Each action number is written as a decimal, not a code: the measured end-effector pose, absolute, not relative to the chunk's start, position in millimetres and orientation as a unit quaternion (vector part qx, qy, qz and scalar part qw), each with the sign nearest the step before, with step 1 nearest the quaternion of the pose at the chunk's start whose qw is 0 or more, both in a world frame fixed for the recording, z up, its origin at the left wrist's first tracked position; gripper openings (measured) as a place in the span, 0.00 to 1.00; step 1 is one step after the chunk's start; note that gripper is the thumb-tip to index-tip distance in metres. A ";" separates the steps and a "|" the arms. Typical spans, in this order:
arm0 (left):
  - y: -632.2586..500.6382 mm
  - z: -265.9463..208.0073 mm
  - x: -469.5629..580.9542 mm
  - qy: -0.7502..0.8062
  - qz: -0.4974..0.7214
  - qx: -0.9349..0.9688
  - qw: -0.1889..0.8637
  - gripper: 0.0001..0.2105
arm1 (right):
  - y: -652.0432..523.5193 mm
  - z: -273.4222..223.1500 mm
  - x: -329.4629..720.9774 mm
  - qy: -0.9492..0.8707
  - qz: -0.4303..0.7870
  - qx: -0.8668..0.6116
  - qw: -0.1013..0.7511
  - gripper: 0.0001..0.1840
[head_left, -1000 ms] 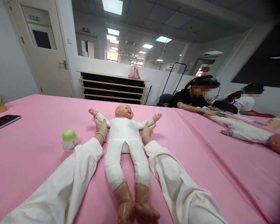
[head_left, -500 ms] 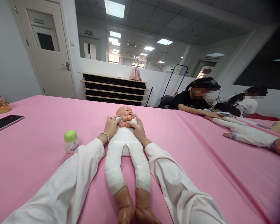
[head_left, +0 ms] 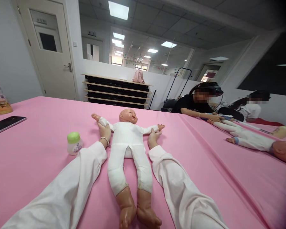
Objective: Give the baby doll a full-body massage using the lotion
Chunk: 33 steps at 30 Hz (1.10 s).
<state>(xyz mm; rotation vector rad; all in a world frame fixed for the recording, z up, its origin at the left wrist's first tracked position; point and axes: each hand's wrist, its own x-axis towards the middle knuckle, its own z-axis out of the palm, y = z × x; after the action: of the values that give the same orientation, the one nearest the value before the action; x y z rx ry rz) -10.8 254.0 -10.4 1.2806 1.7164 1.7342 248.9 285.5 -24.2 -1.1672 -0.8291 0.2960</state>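
Here, doll [head_left: 127, 136] lengthwise, head [head_left: 126, 115] away, feet [head_left: 146, 211] near

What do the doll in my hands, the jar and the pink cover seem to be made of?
Doll: matte white cloth, by its wrinkles and seams; head and feet look like smooth vinyl or plastic, given the shiny highlights.
Jar: translucent, probably plastic, though glass is possible; its green lid looks like plastic.
Cover: smooth, creased sheet, fabric or vinyl.
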 end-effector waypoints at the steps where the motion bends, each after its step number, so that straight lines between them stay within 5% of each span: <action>1: 253.7 -8.6 -10.0 0.621 0.626 0.436 0.181 0.32 | 280.9 -21.4 245.8 -0.389 0.122 -0.527 0.746 0.35; 5: 251.6 2.6 -3.5 0.608 0.630 0.467 0.126 0.34 | 255.4 -5.3 221.5 -0.552 0.027 -0.447 0.703 0.32; 9: 253.4 5.5 1.7 0.537 0.536 0.646 0.080 0.30 | 238.3 9.1 201.1 -0.766 -0.010 -0.341 0.545 0.21; 18: 250.4 10.1 3.8 0.520 0.374 0.768 -0.014 0.23 | 242.6 12.8 199.2 -0.836 -0.045 -0.309 0.451 0.18; 23: 249.0 7.4 3.8 0.537 0.452 0.712 0.032 0.28 | 248.3 0.5 203.6 -0.747 0.026 -0.377 0.547 0.23; 29: 250.5 0.2 -9.0 0.653 0.601 0.418 0.194 0.33 | 268.4 -9.2 229.3 -0.378 0.184 -0.500 0.757 0.33; 33: 253.5 -1.2 -10.8 0.583 0.677 0.399 0.208 0.34 | 277.7 -8.8 241.6 -0.263 0.186 -0.516 0.794 0.30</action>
<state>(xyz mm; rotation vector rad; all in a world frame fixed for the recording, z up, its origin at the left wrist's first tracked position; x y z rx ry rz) -10.8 253.5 -1.2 1.1105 1.6213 1.8838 241.6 277.7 -8.8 -1.1097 -0.5664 0.3998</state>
